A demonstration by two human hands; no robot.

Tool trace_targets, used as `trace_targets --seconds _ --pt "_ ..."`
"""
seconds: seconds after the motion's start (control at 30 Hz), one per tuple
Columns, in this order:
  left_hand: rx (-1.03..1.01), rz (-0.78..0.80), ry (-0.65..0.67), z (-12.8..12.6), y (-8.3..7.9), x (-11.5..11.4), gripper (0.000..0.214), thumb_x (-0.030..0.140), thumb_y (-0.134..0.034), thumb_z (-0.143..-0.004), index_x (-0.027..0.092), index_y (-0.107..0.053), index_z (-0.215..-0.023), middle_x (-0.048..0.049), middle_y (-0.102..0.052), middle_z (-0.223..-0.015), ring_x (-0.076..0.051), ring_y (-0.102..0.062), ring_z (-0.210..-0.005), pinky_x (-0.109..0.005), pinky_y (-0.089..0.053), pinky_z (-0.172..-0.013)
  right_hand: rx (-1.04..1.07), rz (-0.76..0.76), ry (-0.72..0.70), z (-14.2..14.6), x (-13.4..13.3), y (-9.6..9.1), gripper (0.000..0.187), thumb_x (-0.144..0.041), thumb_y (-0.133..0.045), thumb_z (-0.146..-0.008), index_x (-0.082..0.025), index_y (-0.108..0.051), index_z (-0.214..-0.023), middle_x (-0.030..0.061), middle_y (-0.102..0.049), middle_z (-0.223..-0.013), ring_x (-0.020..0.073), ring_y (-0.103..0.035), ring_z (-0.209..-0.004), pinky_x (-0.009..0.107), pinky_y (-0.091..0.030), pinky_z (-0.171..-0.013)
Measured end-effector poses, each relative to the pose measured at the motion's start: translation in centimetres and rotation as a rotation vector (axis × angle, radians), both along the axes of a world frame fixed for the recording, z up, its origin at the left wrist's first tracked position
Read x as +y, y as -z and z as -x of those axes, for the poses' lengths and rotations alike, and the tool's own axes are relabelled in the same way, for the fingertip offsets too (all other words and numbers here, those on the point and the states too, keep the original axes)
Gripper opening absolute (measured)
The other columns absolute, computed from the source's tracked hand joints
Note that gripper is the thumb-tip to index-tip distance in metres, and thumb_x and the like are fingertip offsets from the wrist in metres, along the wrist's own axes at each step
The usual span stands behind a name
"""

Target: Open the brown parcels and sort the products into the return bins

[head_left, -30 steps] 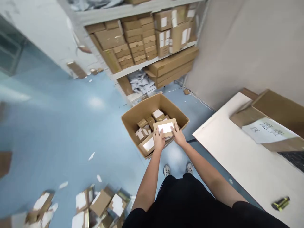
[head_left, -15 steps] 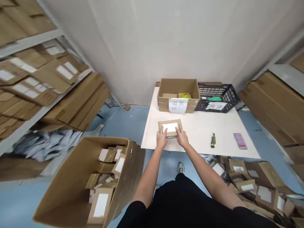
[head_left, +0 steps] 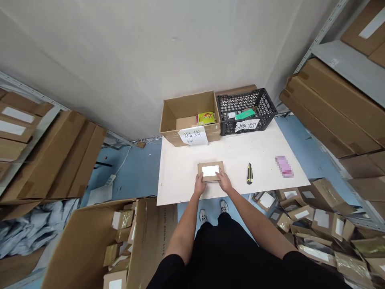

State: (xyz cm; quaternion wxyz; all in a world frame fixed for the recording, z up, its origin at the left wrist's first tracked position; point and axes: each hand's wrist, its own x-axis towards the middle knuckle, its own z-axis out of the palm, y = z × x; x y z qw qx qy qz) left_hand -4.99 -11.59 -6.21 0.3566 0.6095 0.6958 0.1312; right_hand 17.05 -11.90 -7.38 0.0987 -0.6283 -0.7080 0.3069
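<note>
A small cardboard box (head_left: 200,175) with a white label on top is held at the front of the white table (head_left: 177,176). My left hand (head_left: 199,186) grips its left front corner, and my right hand (head_left: 223,180) grips the right side, fingers on the top edge. Right of my right hand lies a yellow and black box cutter (head_left: 250,173). Behind the box stands an open carton (head_left: 168,134) with a handwritten paper sign and a yellow-green package (head_left: 206,118) inside. Beside it, a black plastic crate (head_left: 227,125) holds a green box (head_left: 244,114).
A blurred pink item (head_left: 284,166) lies at the table's right. On the floor, a large carton (head_left: 150,228) of parcels stands at left, and a heap of opened boxes (head_left: 313,224) lies at right. Shelves with long cartons (head_left: 60,148) flank both sides.
My view has swung to the right, so the table sits further left in the picture. Both hands still hold the small box. A second shoe now shows below the table.
</note>
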Motion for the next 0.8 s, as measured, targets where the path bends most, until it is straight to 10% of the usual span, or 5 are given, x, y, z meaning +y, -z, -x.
trace_targets --seconds 0.3,0.53,0.67,0.8 --pt "-0.121 -0.165 0.074 1.5 -5.1 8.4 0.083 0.021 -0.068 -0.085 0.025 -0.042 -0.163 -0.0104 -0.042 -0.169 -0.030 -0.027 -0.162 -0.044 -0.038 -0.126 -0.015 0.177 0.252 0.4 5.0 -5.3 0.037 -0.034 -0.049 -0.110 -0.021 -0.062 -0.142 0.0115 -0.068 -0.140 0.0229 -0.066 -0.124 0.028 -0.048 -0.101" --pt "0.418 0.124 0.150 -3.5 -5.3 6.4 0.080 0.052 -0.063 -0.093 0.012 -0.042 -0.160 -0.0253 -0.037 -0.169 -0.040 -0.030 -0.159 -0.050 -0.047 -0.117 -0.051 0.196 0.246 0.2 6.0 -6.3 0.043 -0.035 -0.051 -0.108 -0.021 -0.057 -0.148 0.0143 -0.061 -0.150 0.0270 -0.057 -0.139 0.035 -0.047 -0.107" --pt "0.540 0.190 0.324 -4.4 -4.7 6.8 0.111 0.066 -0.066 -0.088 -0.002 -0.024 -0.164 -0.0373 -0.018 -0.172 -0.047 -0.016 -0.162 -0.053 -0.038 -0.122 -0.087 -0.055 0.294 -4.3 5.4 -5.4 0.055 -0.030 -0.052 -0.104 -0.023 -0.050 -0.158 0.0094 -0.038 -0.172 0.0315 -0.021 -0.162 0.046 -0.033 -0.125" --pt "0.550 0.060 0.646 -2.6 -3.9 11.0 0.113 0.070 -0.069 -0.085 0.005 -0.025 -0.166 -0.0291 -0.014 -0.176 -0.040 -0.008 -0.165 -0.048 -0.033 -0.126 -0.180 0.100 0.558 -11.5 3.7 -3.6 0.057 -0.030 -0.048 -0.105 -0.017 -0.046 -0.161 0.0155 -0.040 -0.169 0.0326 -0.032 -0.157 0.046 -0.033 -0.125"
